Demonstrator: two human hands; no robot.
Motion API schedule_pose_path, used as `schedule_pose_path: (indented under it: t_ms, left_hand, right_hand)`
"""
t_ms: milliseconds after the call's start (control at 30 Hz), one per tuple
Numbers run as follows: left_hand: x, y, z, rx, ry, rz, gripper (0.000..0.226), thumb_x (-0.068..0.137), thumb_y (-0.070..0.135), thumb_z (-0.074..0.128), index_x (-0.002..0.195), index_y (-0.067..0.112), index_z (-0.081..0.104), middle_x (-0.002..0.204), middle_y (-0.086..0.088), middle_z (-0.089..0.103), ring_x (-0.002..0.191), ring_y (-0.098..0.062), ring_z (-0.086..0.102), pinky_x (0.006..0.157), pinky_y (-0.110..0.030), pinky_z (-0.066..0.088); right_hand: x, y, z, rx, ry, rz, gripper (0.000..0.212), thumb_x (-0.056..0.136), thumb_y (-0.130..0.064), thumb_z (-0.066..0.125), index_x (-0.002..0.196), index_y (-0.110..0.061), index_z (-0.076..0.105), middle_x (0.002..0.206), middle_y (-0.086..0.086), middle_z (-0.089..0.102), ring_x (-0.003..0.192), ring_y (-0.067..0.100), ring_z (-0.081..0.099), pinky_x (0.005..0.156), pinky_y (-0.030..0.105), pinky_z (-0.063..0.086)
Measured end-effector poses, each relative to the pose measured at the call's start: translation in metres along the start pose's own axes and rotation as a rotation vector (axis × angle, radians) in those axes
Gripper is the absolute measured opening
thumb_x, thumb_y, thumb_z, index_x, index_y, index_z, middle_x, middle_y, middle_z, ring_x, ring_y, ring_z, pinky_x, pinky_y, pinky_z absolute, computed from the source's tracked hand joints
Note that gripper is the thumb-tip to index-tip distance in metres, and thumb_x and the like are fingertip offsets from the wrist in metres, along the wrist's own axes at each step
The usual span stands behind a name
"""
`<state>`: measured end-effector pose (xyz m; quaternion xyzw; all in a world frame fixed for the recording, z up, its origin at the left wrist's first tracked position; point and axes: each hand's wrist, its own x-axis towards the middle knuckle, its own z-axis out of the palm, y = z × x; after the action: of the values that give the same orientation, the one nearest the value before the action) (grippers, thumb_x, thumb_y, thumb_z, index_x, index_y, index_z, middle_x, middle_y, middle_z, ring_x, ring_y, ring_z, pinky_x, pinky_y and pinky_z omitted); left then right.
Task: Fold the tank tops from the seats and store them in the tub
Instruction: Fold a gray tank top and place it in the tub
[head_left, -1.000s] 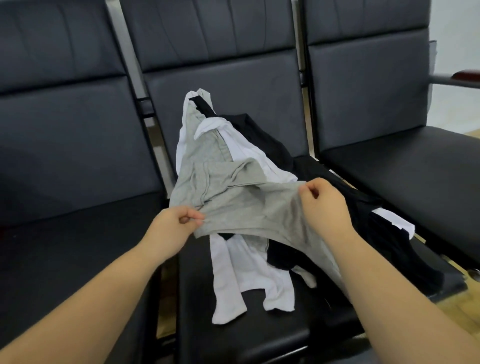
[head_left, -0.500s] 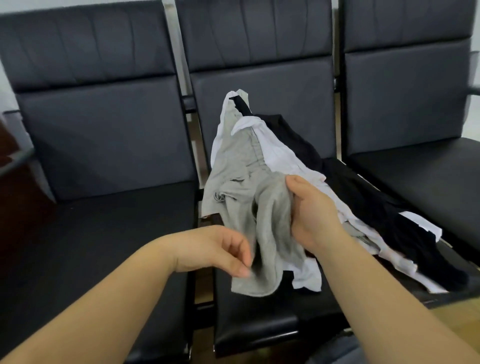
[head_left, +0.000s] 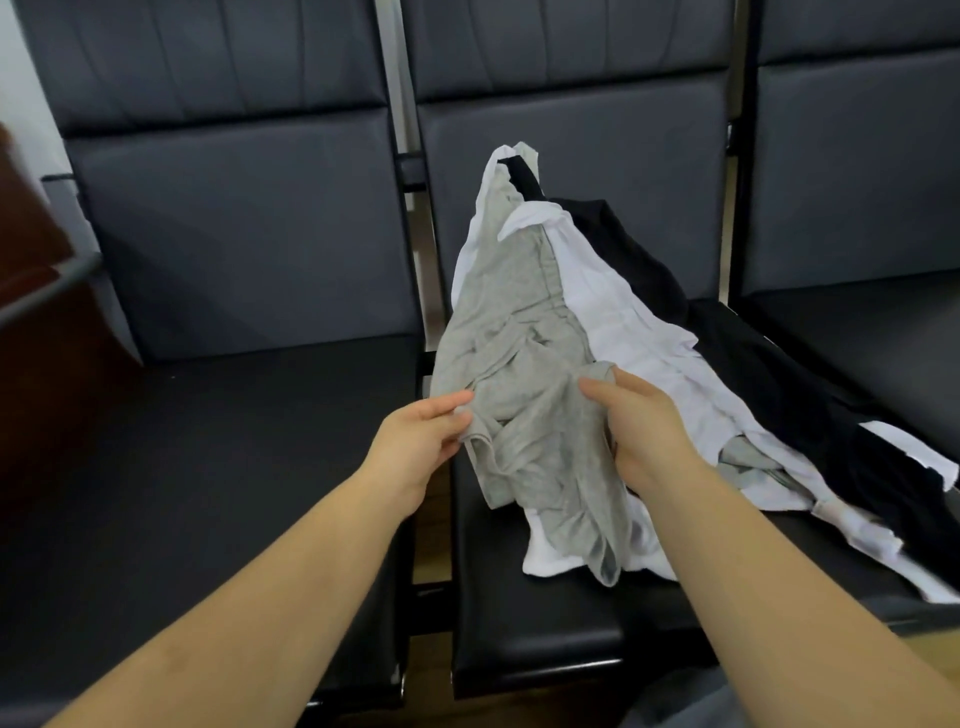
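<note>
A crumpled grey tank top (head_left: 524, 364) lies on top of a pile on the middle black seat (head_left: 524, 629). Under and beside it are a white tank top (head_left: 613, 317) and a black one (head_left: 769, 395), draped from the backrest down to the seat's right side. My left hand (head_left: 421, 441) pinches the grey top's left edge between thumb and fingers. My right hand (head_left: 644, 431) grips a bunched fold of the same grey top from the right. The tub is not in view.
The left seat (head_left: 208, 467) is bare black leather, and the right seat (head_left: 872, 332) shows at the frame edge. A metal armrest (head_left: 47, 291) and dark wood sit at far left. Wooden floor shows between the seats.
My left hand, free half a second ago, has moved up and taken the grey top's left edge. My right hand kept its hold. The view shifted further left.
</note>
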<state>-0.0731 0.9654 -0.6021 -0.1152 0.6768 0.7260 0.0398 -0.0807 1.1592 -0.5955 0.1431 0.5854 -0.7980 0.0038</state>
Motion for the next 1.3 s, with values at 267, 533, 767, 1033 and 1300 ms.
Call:
schedule_pose_path:
  t_ms: [267, 533, 767, 1033, 1300]
  left_hand:
    - [0.052, -0.022, 0.023, 0.572, -0.142, 0.114, 0.054, 0.085, 0.018, 0.072, 0.136, 0.018, 0.054, 0.149, 0.004, 0.038, 0.134, -0.008, 0.036, 0.101, -0.018, 0.031]
    - [0.073, -0.053, 0.027, 1.057, -0.029, 0.353, 0.053, 0.094, 0.026, 0.059, 0.143, 0.018, 0.041, 0.141, -0.005, 0.044, 0.131, -0.023, 0.036, 0.11, -0.027, 0.027]
    - [0.043, -0.057, 0.024, 0.993, 0.037, 0.357, 0.029, 0.104, 0.024, 0.035, 0.082, 0.014, 0.052, 0.084, -0.003, 0.056, 0.08, -0.02, 0.055, 0.066, -0.025, 0.036]
    - [-0.024, -0.018, -0.045, 0.474, 0.167, 0.189, 0.038, 0.103, 0.025, 0.038, 0.079, 0.008, 0.062, 0.076, -0.004, 0.061, 0.074, -0.014, 0.054, 0.074, -0.035, 0.046]
    - [-0.092, -0.029, -0.117, 0.437, 0.152, -0.029, 0.035, 0.101, 0.035, 0.044, 0.103, 0.006, 0.063, 0.101, -0.012, 0.067, 0.09, -0.024, 0.063, 0.088, -0.043, 0.05]
  right_hand:
    - [0.026, 0.016, 0.008, -0.603, -0.14, -0.127, 0.074, 0.082, -0.023, 0.072, 0.147, -0.016, 0.038, 0.144, -0.004, 0.045, 0.132, 0.017, 0.045, 0.106, 0.027, 0.038]
    - [0.044, 0.026, 0.009, -0.753, -0.157, -0.138, 0.07, 0.086, -0.012, 0.067, 0.148, -0.011, 0.035, 0.144, 0.001, 0.046, 0.129, 0.015, 0.047, 0.098, 0.017, 0.034]
    - [0.038, 0.027, 0.017, -0.505, -0.075, -0.03, 0.021, 0.084, 0.005, 0.057, 0.102, 0.014, 0.062, 0.105, 0.03, 0.065, 0.101, 0.042, 0.062, 0.088, 0.048, 0.053]
    - [-0.009, 0.035, 0.081, -0.197, -0.489, 0.23, 0.023, 0.095, -0.003, 0.052, 0.112, -0.006, 0.066, 0.105, 0.015, 0.07, 0.097, 0.027, 0.067, 0.082, 0.035, 0.055]
    - [-0.069, 0.07, 0.118, -0.406, -0.647, 0.227, 0.022, 0.092, -0.007, 0.059, 0.111, -0.007, 0.07, 0.105, 0.012, 0.072, 0.1, 0.027, 0.069, 0.087, 0.038, 0.056]
